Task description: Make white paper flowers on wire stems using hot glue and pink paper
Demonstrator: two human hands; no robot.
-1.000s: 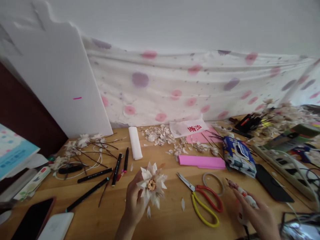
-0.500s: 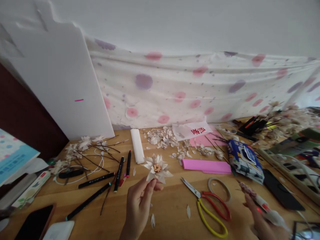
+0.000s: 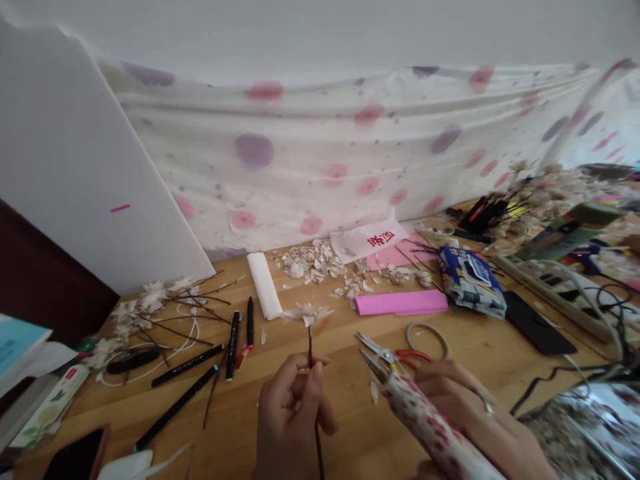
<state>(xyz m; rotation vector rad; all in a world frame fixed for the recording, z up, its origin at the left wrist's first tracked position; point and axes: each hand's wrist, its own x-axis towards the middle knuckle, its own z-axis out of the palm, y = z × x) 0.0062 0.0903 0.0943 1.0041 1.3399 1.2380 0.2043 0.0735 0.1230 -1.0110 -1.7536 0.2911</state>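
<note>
My left hand (image 3: 295, 407) is closed, pinching the dark thin stem of an artificial flower (image 3: 307, 313) between thumb and fingers. The flower has pale petals, seen from the side, and stands upright above the fingertips. In my right hand (image 3: 480, 413) is a thick handheld tool (image 3: 433, 427) with a white body patterned in red and a pointed metal tip aimed up and left. Its exact kind is unclear. The tool partly covers scissors (image 3: 383, 352), whose blades and part of a red handle show. A ring of tape (image 3: 445, 340) lies just beyond the right hand.
Several black markers (image 3: 233, 347) and a bundle of flower stems (image 3: 185, 313) lie at left. Behind the hands are loose petals (image 3: 315, 260), a white roll (image 3: 265, 287) and folded pink paper (image 3: 400, 303). A blue packet (image 3: 473, 280), dark phone (image 3: 540, 323) and power strip (image 3: 560, 293) are at right.
My right hand has brought the patterned tool leftward, over the scissors. The flower in my left hand has tipped from facing me to upright, showing its stem. The view has shifted slightly.
</note>
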